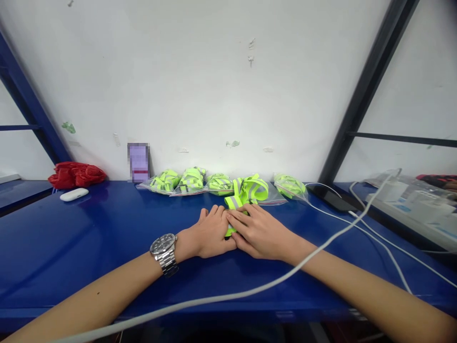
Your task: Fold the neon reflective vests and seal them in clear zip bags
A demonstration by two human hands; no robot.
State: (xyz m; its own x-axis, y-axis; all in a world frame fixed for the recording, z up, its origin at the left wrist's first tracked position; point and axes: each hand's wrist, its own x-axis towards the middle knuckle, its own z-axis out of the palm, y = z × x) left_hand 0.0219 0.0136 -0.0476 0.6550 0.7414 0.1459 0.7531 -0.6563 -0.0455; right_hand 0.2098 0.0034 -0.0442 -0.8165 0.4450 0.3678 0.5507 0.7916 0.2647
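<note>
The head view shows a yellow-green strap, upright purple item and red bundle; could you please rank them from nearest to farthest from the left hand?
1. Yellow-green strap, beside the left hand.
2. Upright purple item, leftward, by the wall.
3. Red bundle, far left.

Passage opens leftward; bags (193, 181) block behind, cable (214, 299) in front.

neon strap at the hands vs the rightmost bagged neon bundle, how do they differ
The neon strap shows bare, loose loops, while the rightmost bundle sits gathered inside a clear bag. The left hand and right hand partly cover the strap; neither touches the bundle. Grey bands stand out on the strap but are hard to make out on the bundle. Both are bright yellow-green.
</note>
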